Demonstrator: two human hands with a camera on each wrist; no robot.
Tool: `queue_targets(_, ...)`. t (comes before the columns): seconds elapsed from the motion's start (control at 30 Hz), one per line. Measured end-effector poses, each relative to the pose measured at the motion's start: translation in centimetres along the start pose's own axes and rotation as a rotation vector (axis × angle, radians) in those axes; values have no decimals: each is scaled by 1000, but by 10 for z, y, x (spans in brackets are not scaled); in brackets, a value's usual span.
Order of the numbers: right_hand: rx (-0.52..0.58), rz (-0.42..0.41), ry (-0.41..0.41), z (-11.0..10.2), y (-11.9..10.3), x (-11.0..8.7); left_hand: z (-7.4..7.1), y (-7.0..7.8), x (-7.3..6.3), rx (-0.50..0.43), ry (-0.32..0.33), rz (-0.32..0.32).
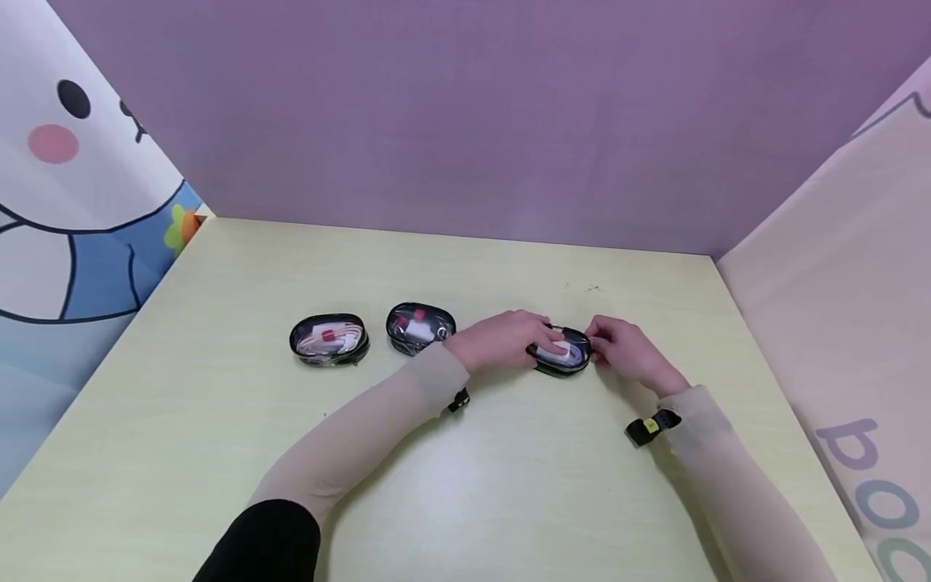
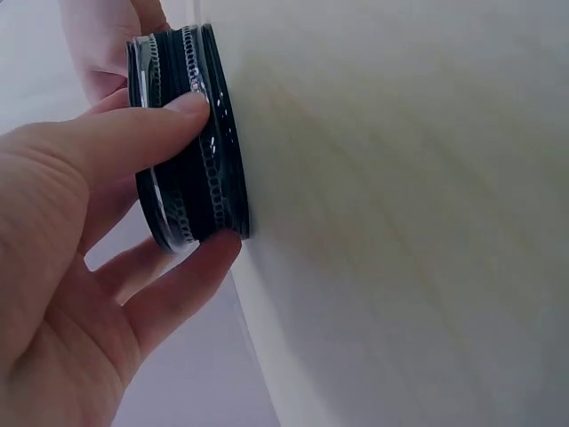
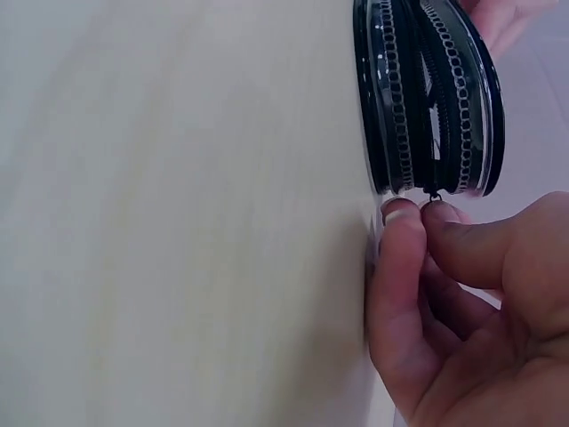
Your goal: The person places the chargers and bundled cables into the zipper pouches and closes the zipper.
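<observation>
An oval clear zip pouch with black trim (image 1: pixel 572 356) lies on the table, a white cable visible through its top. My left hand (image 1: pixel 507 339) grips it from the left, thumb on the zipped side and fingers around the far side, as the left wrist view shows. At its right end my right hand (image 1: pixel 627 349) pinches the small zipper pull (image 3: pixel 435 196) between thumb and forefinger. In the right wrist view, a gap shows between the zipper teeth (image 3: pixel 433 98), so the pouch is partly unzipped. The pull's tab is hidden by the fingertips.
Two similar pouches stand to the left: one with red and white items (image 1: pixel 418 325), close to my left forearm, and one with a pinkish cable (image 1: pixel 330 339) farther left. The pale wooden table (image 1: pixel 465 501) meets a purple panel (image 1: pixel 465 121) at the back.
</observation>
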State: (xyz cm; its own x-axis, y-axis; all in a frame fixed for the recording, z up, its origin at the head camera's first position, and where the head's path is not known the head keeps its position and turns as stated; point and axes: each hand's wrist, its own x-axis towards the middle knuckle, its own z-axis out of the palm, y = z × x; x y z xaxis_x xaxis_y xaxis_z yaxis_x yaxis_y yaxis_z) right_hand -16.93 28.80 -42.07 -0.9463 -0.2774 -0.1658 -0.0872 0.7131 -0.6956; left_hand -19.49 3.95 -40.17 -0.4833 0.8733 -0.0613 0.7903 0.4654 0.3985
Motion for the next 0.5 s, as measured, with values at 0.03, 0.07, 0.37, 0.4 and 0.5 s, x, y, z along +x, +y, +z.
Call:
queue_targets(0.03, 2, 1, -6, 0, -1, -1, 1, 0, 1, 7, 5, -1)
queue_targets(0.07, 2, 3, -10, -1, 0, -2, 1, 0, 1, 13, 8, -4)
queue_targets(0.37, 102, 12, -33, -1, 3, -15, 1, 5, 4, 86, -30, -63)
queue_targets(0.4, 114, 17, -36, -1, 3, -16, 1, 6, 4, 90, -33, -68)
queue_targets(0.5, 149, 26, -59, -2, 2, -19, 0, 7, 3, 102, -39, -74)
